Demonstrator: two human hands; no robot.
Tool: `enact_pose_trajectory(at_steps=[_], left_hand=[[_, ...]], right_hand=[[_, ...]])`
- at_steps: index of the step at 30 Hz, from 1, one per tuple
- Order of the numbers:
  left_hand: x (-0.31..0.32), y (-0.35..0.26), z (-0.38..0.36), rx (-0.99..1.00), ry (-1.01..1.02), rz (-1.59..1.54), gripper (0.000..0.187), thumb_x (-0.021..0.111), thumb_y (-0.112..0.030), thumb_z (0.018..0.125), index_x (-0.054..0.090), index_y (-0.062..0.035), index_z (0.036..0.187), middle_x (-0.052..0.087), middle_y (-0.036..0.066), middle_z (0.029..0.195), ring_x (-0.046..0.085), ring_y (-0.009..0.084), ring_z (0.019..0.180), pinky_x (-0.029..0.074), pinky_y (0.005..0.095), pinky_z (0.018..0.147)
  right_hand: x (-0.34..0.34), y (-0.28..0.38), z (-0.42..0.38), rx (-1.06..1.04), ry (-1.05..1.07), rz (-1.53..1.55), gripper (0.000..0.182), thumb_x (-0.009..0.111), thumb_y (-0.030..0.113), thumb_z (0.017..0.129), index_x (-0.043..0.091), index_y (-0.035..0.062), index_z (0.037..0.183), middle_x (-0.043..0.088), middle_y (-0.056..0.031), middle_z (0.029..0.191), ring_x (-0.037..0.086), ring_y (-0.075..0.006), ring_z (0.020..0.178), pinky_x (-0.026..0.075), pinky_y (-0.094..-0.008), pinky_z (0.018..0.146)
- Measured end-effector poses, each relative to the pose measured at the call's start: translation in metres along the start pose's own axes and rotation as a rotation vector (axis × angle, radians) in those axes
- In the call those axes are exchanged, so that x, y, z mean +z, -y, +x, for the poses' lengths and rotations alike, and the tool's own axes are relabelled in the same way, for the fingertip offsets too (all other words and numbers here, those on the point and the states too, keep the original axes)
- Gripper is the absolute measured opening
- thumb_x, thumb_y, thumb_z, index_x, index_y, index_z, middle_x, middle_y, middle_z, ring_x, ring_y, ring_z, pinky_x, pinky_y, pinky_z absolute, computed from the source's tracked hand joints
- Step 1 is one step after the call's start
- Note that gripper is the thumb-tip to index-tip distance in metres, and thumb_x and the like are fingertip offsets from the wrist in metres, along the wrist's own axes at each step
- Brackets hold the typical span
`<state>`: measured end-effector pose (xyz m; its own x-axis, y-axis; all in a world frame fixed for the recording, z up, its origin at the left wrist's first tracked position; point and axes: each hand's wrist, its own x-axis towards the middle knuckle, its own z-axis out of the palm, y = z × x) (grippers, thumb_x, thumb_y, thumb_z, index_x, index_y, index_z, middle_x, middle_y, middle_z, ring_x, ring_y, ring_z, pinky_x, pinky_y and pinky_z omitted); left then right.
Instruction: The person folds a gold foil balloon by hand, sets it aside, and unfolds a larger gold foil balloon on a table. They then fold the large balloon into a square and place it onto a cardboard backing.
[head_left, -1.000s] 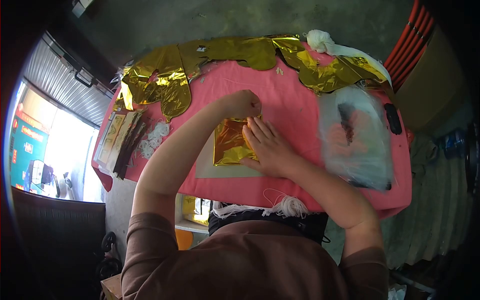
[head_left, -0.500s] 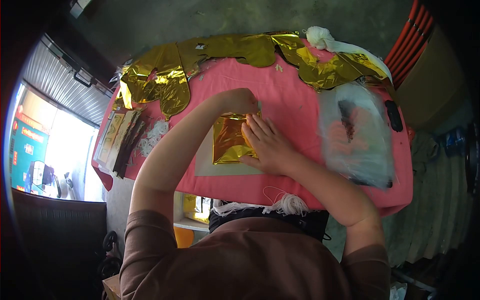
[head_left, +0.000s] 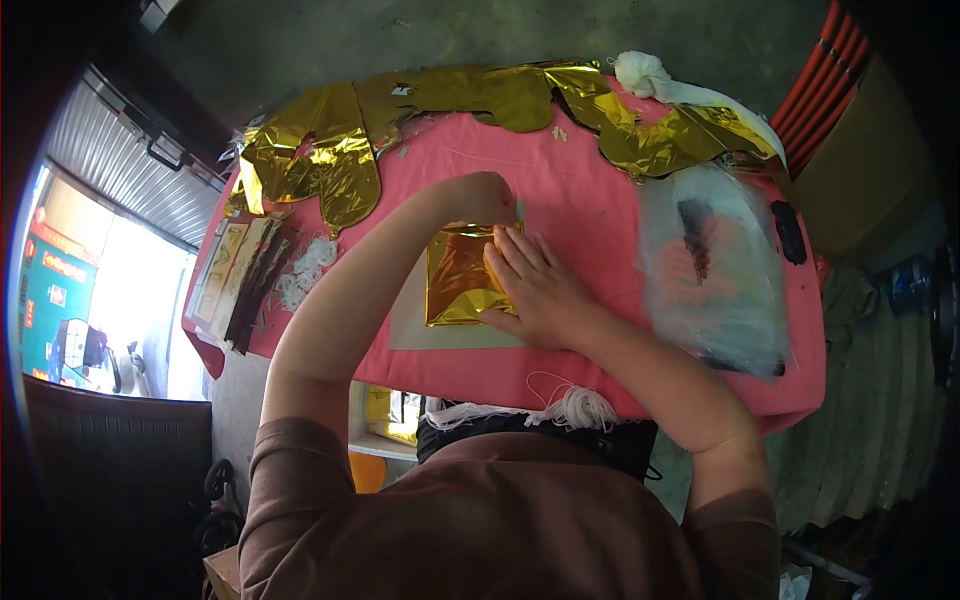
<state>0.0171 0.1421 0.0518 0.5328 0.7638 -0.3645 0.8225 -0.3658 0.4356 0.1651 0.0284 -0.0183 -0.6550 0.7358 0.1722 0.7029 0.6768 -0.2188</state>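
A square of shiny gold foil [head_left: 462, 280] lies on a thin greyish board [head_left: 410, 335] in the middle of the pink-covered table. My right hand [head_left: 540, 290] rests flat along the foil's right side, with its fingers stretched out and slightly apart. At the far edge of the foil is my left hand [head_left: 483, 200], bent at the wrist and curled closed. Its fingertips are hidden, so whatever they hold cannot be made out.
Large gold foil sheets [head_left: 340, 150] with cut-outs drape the far edge of the pink cloth [head_left: 590, 240]. Stacked strips [head_left: 235, 275] and white scraps [head_left: 308, 272] lie left. Right are a clear plastic bag [head_left: 715, 270] and black object [head_left: 788, 232]. White string [head_left: 582, 408] lies near my waist.
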Motion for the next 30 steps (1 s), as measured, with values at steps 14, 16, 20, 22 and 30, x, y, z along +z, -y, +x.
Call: enact_pose_trajectory(at_steps=[14,16,20,22,30], left_hand=[[0.002,0.001,0.004,-0.034,0.047,-0.013,0.042,0.047,-0.036,0.081,0.067,-0.0022,0.096,0.064,0.021,0.096,0.06,0.0328,0.091,0.045,0.0408,0.083],[0.003,0.001,0.003,-0.044,0.04,-0.018,0.043,0.047,-0.037,0.082,0.067,-0.0022,0.097,0.064,0.021,0.096,0.06,0.0333,0.092,0.045,0.0412,0.082],[0.004,-0.001,0.003,-0.033,-0.016,0.025,0.044,0.05,-0.038,0.08,0.067,-0.0007,0.094,0.064,0.022,0.093,0.061,0.0328,0.089,0.046,0.0414,0.08],[0.005,-0.002,0.004,-0.024,-0.007,0.067,0.044,0.051,-0.039,0.079,0.067,0.0005,0.092,0.064,0.022,0.091,0.061,0.0327,0.087,0.046,0.0416,0.078],[0.006,0.012,0.011,-0.071,-0.053,-0.052,0.043,0.058,-0.036,0.071,0.066,0.0043,0.085,0.064,0.022,0.082,0.062,0.0299,0.077,0.047,0.0396,0.069]], right_hand=[[-0.007,0.004,-0.001,0.061,0.01,-0.011,0.078,0.049,0.055,0.083,0.03,0.0006,0.137,0.013,-0.0287,0.145,0.011,-0.0412,0.136,0.012,-0.0536,0.108],[-0.004,0.003,-0.001,0.054,-0.009,-0.005,0.078,0.049,0.055,0.083,0.03,0.0009,0.137,0.014,-0.0288,0.144,0.012,-0.0411,0.136,0.012,-0.0535,0.108],[-0.004,0.002,-0.001,0.036,-0.034,-0.002,0.078,0.05,0.054,0.083,0.03,0.0018,0.138,0.017,-0.0289,0.143,0.014,-0.0411,0.135,0.013,-0.0524,0.109],[-0.002,0.002,-0.001,0.036,-0.04,0.005,0.078,0.05,0.054,0.083,0.03,0.0016,0.138,0.017,-0.029,0.143,0.015,-0.0411,0.135,0.013,-0.0519,0.109],[-0.003,0.002,-0.001,0.042,-0.051,0.01,0.079,0.051,0.053,0.083,0.03,0.0009,0.137,0.017,-0.0295,0.143,0.015,-0.0412,0.135,0.013,-0.0506,0.11]])
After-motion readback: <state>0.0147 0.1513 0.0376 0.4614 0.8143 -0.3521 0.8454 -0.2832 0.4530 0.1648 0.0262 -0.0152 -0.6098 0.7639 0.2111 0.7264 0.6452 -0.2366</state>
